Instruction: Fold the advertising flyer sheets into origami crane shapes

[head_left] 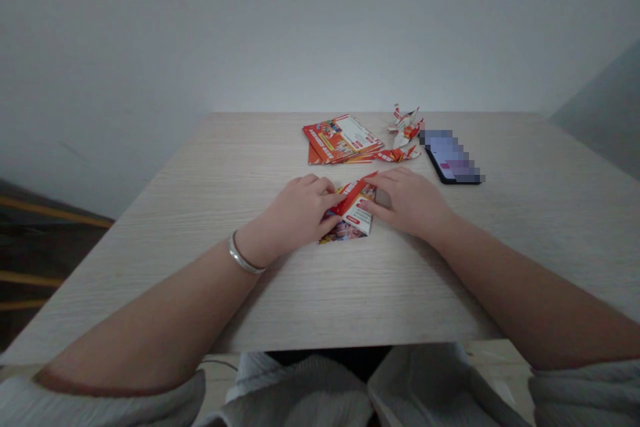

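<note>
A folded paper leaflet, printed red, white and in bright colours, lies on the table in front of me. My left hand has its thumb and index finger pressed on the leaflet's left part, the other fingers curled. From the right, my right hand grips the same leaflet, its index finger at the far corner and its thumb on the right edge. One folded flap rests slantwise over the lower layer, whose colourful print shows at the near edge. The fingers hide parts of its outline.
Beyond my hands lies a stack of similar leaflets. Beside it are folded paper figures, apparently of the same print. A phone with a blurred screen lies to their right. The pale wood table meets a wall behind.
</note>
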Demonstrator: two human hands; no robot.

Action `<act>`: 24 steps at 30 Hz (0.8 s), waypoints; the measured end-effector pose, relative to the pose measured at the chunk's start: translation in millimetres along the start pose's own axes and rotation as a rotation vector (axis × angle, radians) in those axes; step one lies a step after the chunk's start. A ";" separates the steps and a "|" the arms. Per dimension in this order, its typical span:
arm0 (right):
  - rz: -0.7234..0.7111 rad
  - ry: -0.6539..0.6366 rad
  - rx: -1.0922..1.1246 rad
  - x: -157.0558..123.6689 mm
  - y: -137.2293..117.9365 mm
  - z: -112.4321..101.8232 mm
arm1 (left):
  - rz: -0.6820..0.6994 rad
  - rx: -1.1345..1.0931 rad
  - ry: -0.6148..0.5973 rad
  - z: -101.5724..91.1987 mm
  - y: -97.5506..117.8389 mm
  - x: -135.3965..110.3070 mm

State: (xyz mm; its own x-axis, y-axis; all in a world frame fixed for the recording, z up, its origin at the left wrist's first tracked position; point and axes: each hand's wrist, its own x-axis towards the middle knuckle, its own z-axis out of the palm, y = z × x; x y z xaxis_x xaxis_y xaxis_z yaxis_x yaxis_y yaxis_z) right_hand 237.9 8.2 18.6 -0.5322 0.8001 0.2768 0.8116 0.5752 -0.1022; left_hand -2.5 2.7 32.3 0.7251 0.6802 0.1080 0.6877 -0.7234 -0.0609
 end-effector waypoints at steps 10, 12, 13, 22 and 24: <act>-0.058 -0.121 0.034 1.1 -11.4 -2.0 | -0.051 0.015 -0.027 -2.6 2.4 -0.5; -0.052 -0.138 0.067 1.3 -11.9 -2.2 | -0.045 0.002 -0.029 -1.3 2.1 -0.4; -0.050 -0.142 0.082 1.2 -12.9 -2.5 | -0.050 -0.003 -0.029 -0.7 2.3 -0.2; -0.070 -0.158 -0.010 2.8 -25.5 -10.4 | -0.063 0.106 -0.010 -6.3 8.3 0.5; -0.071 -0.184 0.010 2.8 -25.6 -9.4 | -0.046 0.120 -0.051 -10.0 7.8 2.2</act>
State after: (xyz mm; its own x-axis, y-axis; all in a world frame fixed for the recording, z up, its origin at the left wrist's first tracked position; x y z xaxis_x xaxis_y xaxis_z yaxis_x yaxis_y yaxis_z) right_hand 217.9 -5.9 31.0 -0.6234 0.7749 0.1045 0.7689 0.6318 -0.0980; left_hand 4.1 -2.6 42.1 0.6918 0.7193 0.0634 0.7172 -0.6744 -0.1755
